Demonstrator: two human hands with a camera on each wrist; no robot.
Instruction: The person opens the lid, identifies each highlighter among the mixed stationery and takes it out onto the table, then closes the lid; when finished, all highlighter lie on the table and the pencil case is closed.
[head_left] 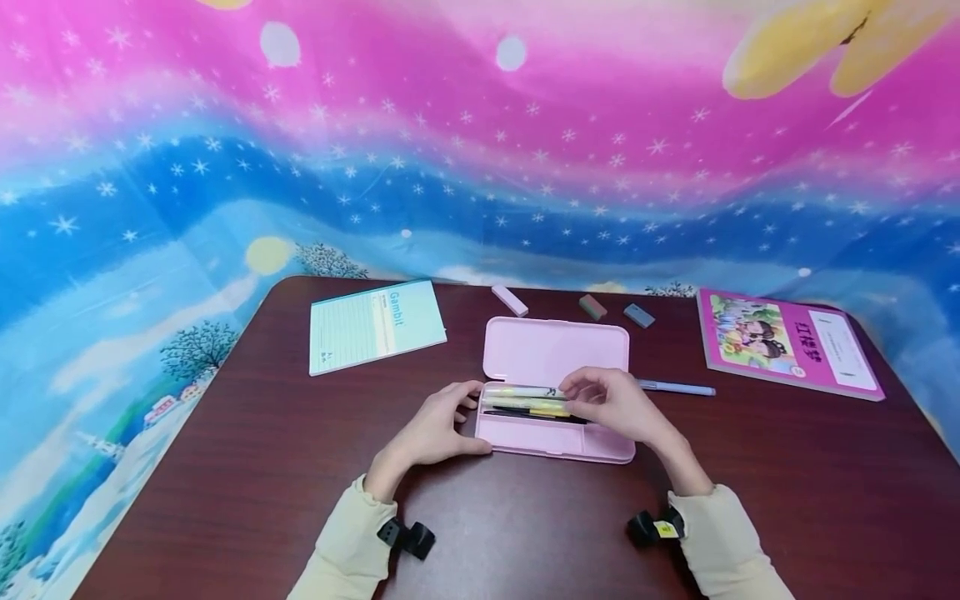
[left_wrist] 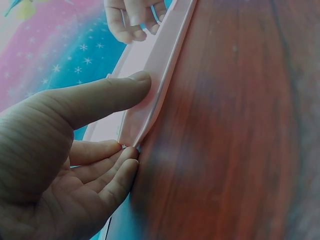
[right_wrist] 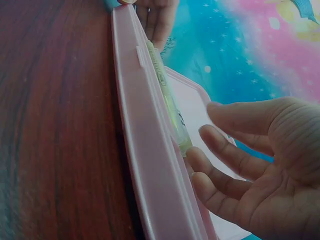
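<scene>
A pink pencil case (head_left: 555,350) lies unfolded on the table, its lid tipped back toward the far side. Several pens (head_left: 525,402), some yellowish and one black, lie in its rear compartment; the front compartment shows bare pink. My left hand (head_left: 435,423) steadies the case's left end, thumb at the front corner and fingers along the end, as the left wrist view also shows. Over the right part of the case is my right hand (head_left: 618,404), fingers loosely bent near the pens' ends. In the right wrist view, nothing is between its thumb and fingers beside a yellowish pen (right_wrist: 167,95).
A light blue pen (head_left: 678,387) lies right of the case. Behind it are a pink eraser (head_left: 510,301), a green and brown eraser (head_left: 592,307) and a grey-blue eraser (head_left: 639,315). A notebook (head_left: 352,333) lies left, a pink book (head_left: 810,350) right.
</scene>
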